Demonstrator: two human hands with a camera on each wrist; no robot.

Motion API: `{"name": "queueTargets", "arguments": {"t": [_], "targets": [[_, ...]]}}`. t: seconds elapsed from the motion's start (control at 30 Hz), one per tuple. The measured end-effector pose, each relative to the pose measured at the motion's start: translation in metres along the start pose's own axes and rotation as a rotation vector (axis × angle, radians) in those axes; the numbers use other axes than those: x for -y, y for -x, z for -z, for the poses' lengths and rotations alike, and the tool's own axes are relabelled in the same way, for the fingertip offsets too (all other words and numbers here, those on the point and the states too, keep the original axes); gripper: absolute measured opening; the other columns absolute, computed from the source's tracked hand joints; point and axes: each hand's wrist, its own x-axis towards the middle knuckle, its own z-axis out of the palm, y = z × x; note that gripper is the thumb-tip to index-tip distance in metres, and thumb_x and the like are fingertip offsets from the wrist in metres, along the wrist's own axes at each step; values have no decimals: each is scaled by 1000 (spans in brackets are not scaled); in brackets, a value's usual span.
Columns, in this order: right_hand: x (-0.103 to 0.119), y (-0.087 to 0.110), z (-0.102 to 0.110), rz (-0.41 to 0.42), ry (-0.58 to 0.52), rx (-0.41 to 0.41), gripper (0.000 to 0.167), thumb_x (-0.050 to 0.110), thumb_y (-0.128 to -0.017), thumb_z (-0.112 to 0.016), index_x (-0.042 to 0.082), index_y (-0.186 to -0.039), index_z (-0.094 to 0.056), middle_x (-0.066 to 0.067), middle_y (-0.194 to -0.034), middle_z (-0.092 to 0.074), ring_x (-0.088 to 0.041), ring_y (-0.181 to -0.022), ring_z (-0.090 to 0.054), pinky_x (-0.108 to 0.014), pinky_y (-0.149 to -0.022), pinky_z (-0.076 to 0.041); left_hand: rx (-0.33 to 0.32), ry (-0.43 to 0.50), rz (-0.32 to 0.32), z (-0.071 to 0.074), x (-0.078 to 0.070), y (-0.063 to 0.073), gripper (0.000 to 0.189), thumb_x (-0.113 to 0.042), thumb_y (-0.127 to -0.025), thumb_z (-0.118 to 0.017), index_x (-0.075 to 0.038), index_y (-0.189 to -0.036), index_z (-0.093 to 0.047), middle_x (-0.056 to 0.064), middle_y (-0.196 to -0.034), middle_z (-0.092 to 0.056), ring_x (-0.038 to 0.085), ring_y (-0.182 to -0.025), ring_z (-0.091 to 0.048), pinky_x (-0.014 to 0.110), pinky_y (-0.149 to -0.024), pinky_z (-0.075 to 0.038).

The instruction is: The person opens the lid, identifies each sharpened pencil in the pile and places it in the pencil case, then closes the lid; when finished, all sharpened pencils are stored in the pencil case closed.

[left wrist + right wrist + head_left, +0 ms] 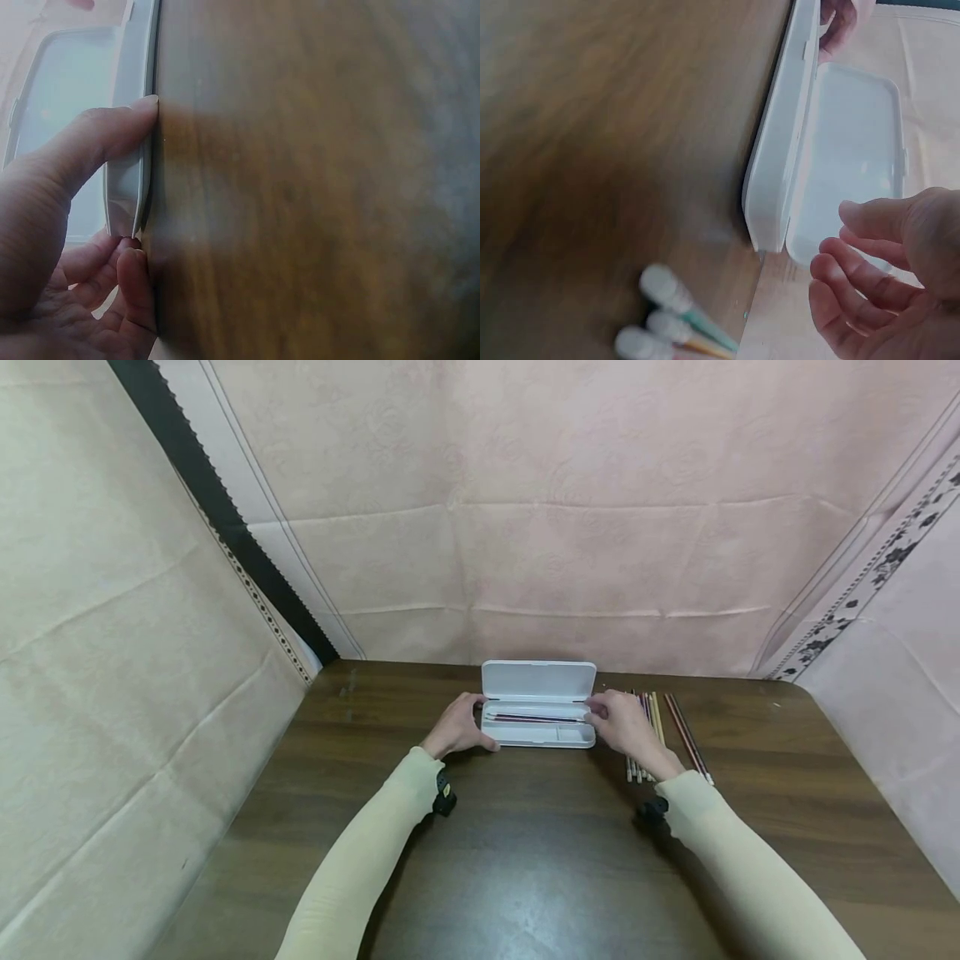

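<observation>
A white pencil case (pixel 537 736) lies with its lid (pixel 538 681) raised at the back of the table. Inside it are thin dark pencils (pixel 536 719) with white ends. My left hand (pixel 459 724) grips the case's left end; in the left wrist view its thumb (pixel 124 127) presses the front wall while the other fingers curl at the end. Over the right end of the case is my right hand (pixel 624 724), its fingertips just above the rim. The right wrist view has that hand's fingers (pixel 855 289) loosely curled, with nothing seen between them and the thumb.
Several pencils with white ends, some yellow (pixel 656 718), lie right of the case, partly beneath my right forearm. Farther right are dark red and brown pencils (pixel 687 735). Beyond the wooden table's (pixel 525 835) back edge hangs a pale cloth (pixel 570 568).
</observation>
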Motion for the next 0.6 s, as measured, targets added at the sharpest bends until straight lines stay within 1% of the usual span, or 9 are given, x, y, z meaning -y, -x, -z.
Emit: {"name": "queueTargets", "arguments": {"t": [0.13,0.27,0.37,0.43,0.53,0.6], "targets": [[-5,10,7,-25,-11,-12,23,4,-99,-76,-7,-119,-78,-24,-103,-78,-31,-85,-71,-47,-75,-61,2,-1,10,0,-1,1,97,-25,-75,-101,-8,-157,-52,15,-164,-50,35,-150,-51,52,-127,-44],[-10,19,14,-49,-21,-12,25,4,-100,-74,-10,-121,-76,-27,-108,-79,-38,-93,-76,-55,-83,-63,5,2,17,0,-1,1,97,-25,-75,-101,-8,-157,-52,15,-164,-50,35,-150,-51,52,-128,-44],[-12,25,19,-87,-17,-8,27,6,-101,-73,-10,-123,-75,-29,-111,-79,-41,-97,-77,-57,-85,-63,5,0,19,1,-1,1,97,-25,-75,-101,-8,-158,-52,15,-164,-50,34,-150,-51,52,-128,-44],[-13,28,22,-128,-8,-2,28,7,-102,-73,-9,-125,-75,-29,-111,-79,-39,-94,-77,-54,-82,-64,7,-2,18,1,-1,0,97,-25,-76,-101,-9,-158,-52,15,-164,-50,34,-149,-51,52,-128,-44],[-13,33,26,-190,-1,12,31,9,-102,-72,-10,-127,-73,-29,-111,-79,-32,-84,-75,-46,-73,-64,9,-7,18,1,-1,0,96,-25,-76,-101,-9,-158,-52,15,-165,-50,35,-149,-51,52,-128,-44],[-14,36,29,-217,4,17,32,8,-102,-72,-10,-128,-73,-30,-110,-79,-29,-79,-73,-43,-69,-63,10,-10,18,0,0,0,96,-25,-77,-100,-9,-158,-52,15,-165,-50,35,-150,-51,52,-128,-44]]}}
